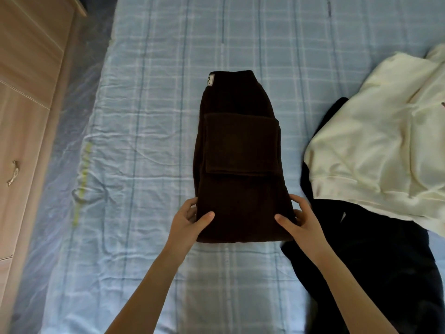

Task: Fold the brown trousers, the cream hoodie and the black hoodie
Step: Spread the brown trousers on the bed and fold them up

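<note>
- Fingers of the left hand pinch the near left corner of the brown trousers: the thumb lies flat on top and the others are tucked under the edge.
- Fingers of the right hand hold the near right corner the same way, thumb on the cloth and the rest curled round the side.
- These trousers lie in the middle of the bed as a long, thick, folded oblong of dark matt fleece that narrows toward 12 o'clock. One squarish layer is folded across the middle.
- At the 11 o'clock corner of the oblong sits a small white label.
- At 3 o'clock the cream hoodie sprawls unfolded, soft and rumpled, with a ribbed hem.
- It lies partly over the black hoodie, a loose dark heap at 4 o'clock that touches the trousers' near right corner.
- Under it all is a pale blue checked sheet, creased, with glossy crinkled film along its 9 o'clock edge.
- Beyond that stands a pale wood-grain wardrobe with a curved metal handle.
</note>
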The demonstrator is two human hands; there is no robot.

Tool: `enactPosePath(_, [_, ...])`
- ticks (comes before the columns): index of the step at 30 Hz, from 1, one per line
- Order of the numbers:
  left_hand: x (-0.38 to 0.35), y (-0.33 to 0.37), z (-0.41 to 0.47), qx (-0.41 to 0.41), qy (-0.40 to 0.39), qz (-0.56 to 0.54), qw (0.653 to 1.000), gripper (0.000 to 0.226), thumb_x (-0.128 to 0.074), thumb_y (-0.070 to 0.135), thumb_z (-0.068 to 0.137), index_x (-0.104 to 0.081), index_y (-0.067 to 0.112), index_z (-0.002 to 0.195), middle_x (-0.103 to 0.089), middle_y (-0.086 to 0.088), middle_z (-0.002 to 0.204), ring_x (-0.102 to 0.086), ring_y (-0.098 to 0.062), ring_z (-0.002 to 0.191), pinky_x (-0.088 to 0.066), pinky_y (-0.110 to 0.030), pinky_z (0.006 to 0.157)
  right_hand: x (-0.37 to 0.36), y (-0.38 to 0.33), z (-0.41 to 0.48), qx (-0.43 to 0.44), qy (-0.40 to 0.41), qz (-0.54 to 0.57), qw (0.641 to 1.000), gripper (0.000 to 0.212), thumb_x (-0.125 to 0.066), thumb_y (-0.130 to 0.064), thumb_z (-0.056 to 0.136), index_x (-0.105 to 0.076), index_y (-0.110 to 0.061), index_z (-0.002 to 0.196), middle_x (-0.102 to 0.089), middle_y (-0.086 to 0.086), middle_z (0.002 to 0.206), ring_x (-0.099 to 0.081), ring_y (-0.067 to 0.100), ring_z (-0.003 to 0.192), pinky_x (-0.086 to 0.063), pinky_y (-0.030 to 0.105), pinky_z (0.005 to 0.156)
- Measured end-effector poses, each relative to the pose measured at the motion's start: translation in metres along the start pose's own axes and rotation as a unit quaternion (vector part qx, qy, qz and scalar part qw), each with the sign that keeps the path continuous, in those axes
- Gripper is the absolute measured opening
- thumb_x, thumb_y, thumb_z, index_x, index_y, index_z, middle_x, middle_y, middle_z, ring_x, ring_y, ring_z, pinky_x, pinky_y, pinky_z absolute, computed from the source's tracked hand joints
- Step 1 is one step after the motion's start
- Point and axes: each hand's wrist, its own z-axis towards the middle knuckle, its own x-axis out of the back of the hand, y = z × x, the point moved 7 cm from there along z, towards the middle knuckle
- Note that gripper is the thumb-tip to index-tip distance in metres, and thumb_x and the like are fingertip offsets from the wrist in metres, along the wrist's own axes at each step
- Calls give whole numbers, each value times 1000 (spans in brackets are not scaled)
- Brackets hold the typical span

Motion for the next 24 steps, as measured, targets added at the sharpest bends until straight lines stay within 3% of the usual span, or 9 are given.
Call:
enactPosePath(4, [-5,19,11,-38,-31,-18,999,73,-75,18,87,-36,49,141,-71,2,111,-69,-6,103,-55,-16,74,0,-16,21,23,-11,15,1000,65,-74,-19,89,-44,-57,134,-72,2,110,-72,18,101,-60,29,78])
enactPosePath(7, [-15,37,12,-101,-62,47,992,61,-66,13,93,-44,47,138,-60,8,131,-59,-8,121,-53,-30,97,-11,-33,26,70,-46,-29,996,61,-68,-11,93,-49,-49,137,-59,-11,134,-59,7,121,-54,27,94])
enactPosePath(9, [-16,36,8,-123,-52,112,985,47,-64,15,95,-54,42,133,-54,19,137,-46,-6,133,-40,-41,113,-13,-34,19,69,-56,-18,996,55,-68,-7,93,-57,-40,136,-60,-14,133,-58,3,122,-54,21,91])
enactPosePath(11, [-11,26,-2,-112,-43,116,986,43,-64,18,95,-58,45,128,-54,25,135,-43,-4,135,-34,-44,117,-9,-29,6,62,-63,7,996,55,-70,-5,91,-60,-39,133,-64,-17,126,-61,0,115,-54,17,83])
enactPosePath(14, [-8,-1,-23,-91,-57,126,986,43,-67,20,93,-59,49,125,-56,29,131,-46,1,131,-33,-44,117,-2,-3,-16,45,-72,12,996,55,-72,-4,89,-63,-42,128,-66,-9,123,-66,8,113,-57,21,81])
enactPosePath(17, [-10,-26,-32,-69,-63,133,987,44,-67,17,93,-60,46,125,-56,25,133,-44,-3,133,-34,-44,117,-5,24,-24,22,-75,-12,997,58,-71,1,88,-65,-47,120,-65,3,125,-66,19,115,-58,31,88])
enactPosePath(19, [-11,-27,-32,-77,-46,130,987,45,-68,15,92,-59,46,123,-54,21,134,-46,-5,131,-38,-41,114,-4,23,-20,38,-50,-75,995,58,-73,-4,88,-61,-50,121,-61,-4,128,-65,17,114,-57,37,93])
enactPosePath(21, [-3,-10,-27,-125,20,140,982,51,-74,14,86,-53,50,117,-48,15,131,-51,-9,122,-48,-29,103,2,1,-13,115,8,-195,974,60,-76,-15,85,-51,-54,123,-48,-26,126,-59,3,110,-56,26,87])
enactPosePath(24, [7,31,-17,-287,131,261,912,76,-84,7,73,-41,41,125,-33,2,140,-40,-2,127,-40,-4,92,9,-29,-2,190,101,-255,943,71,-82,-21,77,-34,-59,113,-40,-38,117,-54,-6,105,-46,12,78])
